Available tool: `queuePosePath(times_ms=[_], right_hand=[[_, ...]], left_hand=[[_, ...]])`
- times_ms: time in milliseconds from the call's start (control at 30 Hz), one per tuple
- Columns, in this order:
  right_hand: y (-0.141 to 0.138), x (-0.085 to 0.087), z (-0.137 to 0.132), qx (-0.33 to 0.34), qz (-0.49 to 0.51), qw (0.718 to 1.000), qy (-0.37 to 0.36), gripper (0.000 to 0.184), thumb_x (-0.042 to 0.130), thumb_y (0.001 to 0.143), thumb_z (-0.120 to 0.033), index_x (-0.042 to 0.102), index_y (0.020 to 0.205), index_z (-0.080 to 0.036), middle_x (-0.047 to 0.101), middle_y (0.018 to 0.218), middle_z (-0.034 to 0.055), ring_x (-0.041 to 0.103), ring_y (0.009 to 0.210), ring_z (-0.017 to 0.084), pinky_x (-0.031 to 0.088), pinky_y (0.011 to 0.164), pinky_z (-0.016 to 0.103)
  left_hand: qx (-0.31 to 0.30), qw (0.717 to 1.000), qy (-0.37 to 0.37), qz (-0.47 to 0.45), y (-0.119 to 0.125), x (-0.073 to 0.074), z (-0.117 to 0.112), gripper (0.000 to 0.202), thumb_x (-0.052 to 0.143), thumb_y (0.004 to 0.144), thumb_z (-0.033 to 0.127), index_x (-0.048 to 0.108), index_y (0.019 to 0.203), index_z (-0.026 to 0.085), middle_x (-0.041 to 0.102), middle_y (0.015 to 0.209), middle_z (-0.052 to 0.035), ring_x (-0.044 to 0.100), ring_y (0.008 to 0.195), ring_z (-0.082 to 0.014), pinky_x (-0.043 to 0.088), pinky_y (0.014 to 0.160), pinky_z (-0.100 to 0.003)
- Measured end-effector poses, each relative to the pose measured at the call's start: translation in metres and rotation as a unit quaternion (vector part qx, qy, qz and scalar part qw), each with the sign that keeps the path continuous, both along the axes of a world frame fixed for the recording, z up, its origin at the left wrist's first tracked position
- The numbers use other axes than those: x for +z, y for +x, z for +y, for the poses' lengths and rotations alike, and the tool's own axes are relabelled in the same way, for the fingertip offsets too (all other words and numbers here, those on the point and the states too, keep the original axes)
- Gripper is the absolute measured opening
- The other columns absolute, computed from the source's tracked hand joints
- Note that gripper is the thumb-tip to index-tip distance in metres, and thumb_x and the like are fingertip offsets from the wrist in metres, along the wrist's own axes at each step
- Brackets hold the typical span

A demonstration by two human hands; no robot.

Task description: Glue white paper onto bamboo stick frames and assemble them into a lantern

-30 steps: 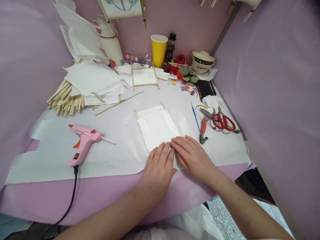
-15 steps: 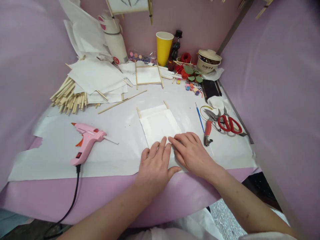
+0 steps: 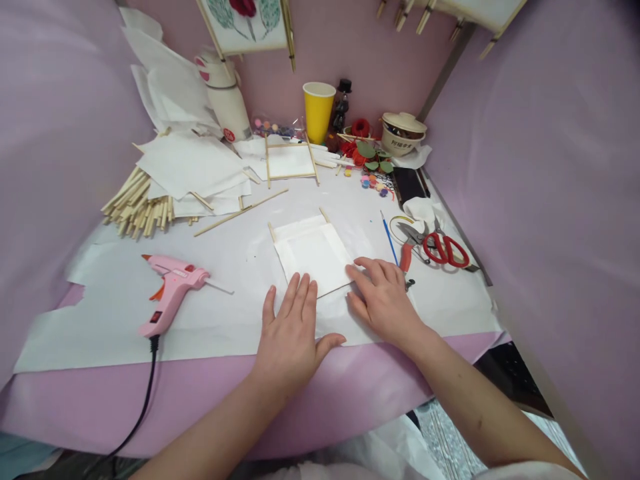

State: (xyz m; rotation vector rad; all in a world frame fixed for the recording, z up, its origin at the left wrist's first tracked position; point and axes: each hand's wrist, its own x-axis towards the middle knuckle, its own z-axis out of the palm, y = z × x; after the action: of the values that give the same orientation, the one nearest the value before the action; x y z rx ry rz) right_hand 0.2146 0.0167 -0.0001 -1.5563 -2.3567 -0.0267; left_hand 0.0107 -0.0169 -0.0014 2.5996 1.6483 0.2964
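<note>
A small white paper panel on a frame of wooden sticks [image 3: 313, 252] lies flat in the middle of the paper-covered table. My left hand [image 3: 289, 331] rests flat with fingers stretched out, its fingertips on the panel's near left corner. My right hand [image 3: 384, 300] lies flat at the panel's near right corner, fingers spread and pressing the edge. Neither hand holds anything.
A pink glue gun [image 3: 173, 291] with a black cord lies to the left. Red scissors [image 3: 445, 249], red-handled pliers [image 3: 407, 250] and a blue brush [image 3: 389, 237] lie to the right. Wooden sticks [image 3: 137, 203], white paper sheets [image 3: 193, 163], another framed panel [image 3: 290, 160] and a yellow cup [image 3: 319, 110] stand behind.
Both hands have slid apart along the panel's near edge, the left hand leftward and the right hand rightward. The near edge of the panel now shows between them.
</note>
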Motion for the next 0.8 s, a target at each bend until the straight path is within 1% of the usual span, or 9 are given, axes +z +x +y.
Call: queuePosePath(times_ms=[67, 167, 233, 333, 467, 567, 633, 733, 800], right_hand=[[-0.001, 0.0, 0.001, 0.027, 0.003, 1.0, 0.002, 0.044, 0.053, 0.093, -0.029, 0.052, 0.135, -0.015, 0.05, 0.143, 0.0123, 0.041, 0.127, 0.03, 0.029, 0.108, 0.051], [-0.002, -0.001, 0.0, 0.077, -0.003, 0.997, -0.018, 0.044, 0.049, 0.096, -0.028, 0.049, 0.138, -0.016, 0.05, 0.145, 0.0093, 0.038, 0.136, 0.025, 0.019, 0.117, 0.05], [-0.003, 0.0, -0.001, 0.082, 0.0, 0.996, -0.022, 0.044, 0.047, 0.097, -0.028, 0.048, 0.139, -0.015, 0.049, 0.146, 0.0097, 0.039, 0.138, 0.023, 0.017, 0.118, 0.051], [-0.006, 0.001, -0.004, 0.088, 0.01, 0.996, -0.016, 0.047, 0.046, 0.097, -0.026, 0.045, 0.142, -0.014, 0.044, 0.15, 0.0119, 0.038, 0.139, 0.023, 0.017, 0.119, 0.051], [-0.003, 0.002, -0.004, 0.121, 0.027, 0.992, -0.021, 0.044, 0.046, 0.097, -0.025, 0.047, 0.14, -0.016, 0.048, 0.147, 0.0109, 0.04, 0.139, 0.022, 0.022, 0.118, 0.051], [0.006, 0.003, -0.002, 0.078, 0.054, 0.995, 0.012, 0.045, 0.045, 0.097, -0.022, 0.045, 0.141, -0.016, 0.046, 0.148, 0.0136, 0.038, 0.139, 0.024, 0.026, 0.116, 0.053], [0.011, 0.004, -0.002, 0.053, 0.068, 0.996, 0.027, 0.042, 0.043, 0.096, -0.019, 0.047, 0.138, -0.016, 0.049, 0.144, 0.0136, 0.042, 0.136, 0.025, 0.03, 0.114, 0.053], [0.008, 0.007, -0.005, 0.053, 0.074, 0.996, 0.012, 0.039, 0.043, 0.095, -0.015, 0.053, 0.133, -0.017, 0.056, 0.135, 0.0124, 0.049, 0.125, 0.026, 0.039, 0.107, 0.048], [-0.002, 0.009, -0.007, 0.068, 0.065, 0.996, -0.009, 0.039, 0.046, 0.094, -0.015, 0.054, 0.132, -0.018, 0.058, 0.129, 0.0121, 0.05, 0.118, 0.026, 0.042, 0.102, 0.044]], left_hand=[[-0.009, 1.0, 0.009, 0.002, 0.001, 0.0, 0.001, 0.088, 0.048, 0.088, 0.066, 0.03, 0.149, 0.005, 0.03, 0.156, -0.0191, 0.023, 0.147, -0.0333, 0.014, 0.118, -0.06], [-0.032, 0.999, -0.01, 0.007, 0.002, -0.001, 0.004, 0.084, 0.05, 0.089, 0.064, 0.033, 0.148, 0.007, 0.03, 0.156, -0.0169, 0.026, 0.146, -0.0303, 0.017, 0.119, -0.055], [-0.034, 0.999, -0.016, 0.004, 0.002, -0.002, 0.005, 0.081, 0.049, 0.09, 0.062, 0.034, 0.147, 0.007, 0.03, 0.156, -0.0169, 0.027, 0.146, -0.0291, 0.019, 0.119, -0.053], [-0.027, 1.0, 0.003, -0.006, 0.001, -0.003, 0.006, 0.08, 0.049, 0.091, 0.059, 0.031, 0.148, 0.006, 0.028, 0.157, -0.0182, 0.024, 0.147, -0.0298, 0.019, 0.118, -0.055], [-0.043, 0.999, 0.001, -0.018, -0.005, -0.005, 0.007, 0.074, 0.049, 0.092, 0.056, 0.034, 0.147, 0.009, 0.033, 0.155, -0.0172, 0.027, 0.146, -0.0295, 0.019, 0.118, -0.057], [-0.002, 0.998, 0.03, -0.048, -0.011, -0.003, 0.009, 0.067, 0.045, 0.096, 0.05, 0.033, 0.146, 0.007, 0.033, 0.155, -0.0194, 0.026, 0.146, -0.0301, 0.02, 0.117, -0.057], [0.022, 0.996, 0.046, -0.071, -0.013, -0.001, 0.009, 0.058, 0.042, 0.098, 0.043, 0.037, 0.143, 0.007, 0.035, 0.154, -0.0194, 0.027, 0.145, -0.0294, 0.023, 0.115, -0.055], [0.01, 0.996, 0.043, -0.079, -0.008, 0.004, 0.011, 0.047, 0.042, 0.099, 0.039, 0.048, 0.136, 0.012, 0.037, 0.154, -0.0162, 0.027, 0.145, -0.0297, 0.028, 0.112, -0.053], [-0.002, 0.997, 0.03, -0.066, -0.001, 0.006, 0.014, 0.048, 0.046, 0.097, 0.043, 0.051, 0.136, 0.015, 0.034, 0.156, -0.0129, 0.025, 0.146, -0.0319, 0.028, 0.111, -0.054]])
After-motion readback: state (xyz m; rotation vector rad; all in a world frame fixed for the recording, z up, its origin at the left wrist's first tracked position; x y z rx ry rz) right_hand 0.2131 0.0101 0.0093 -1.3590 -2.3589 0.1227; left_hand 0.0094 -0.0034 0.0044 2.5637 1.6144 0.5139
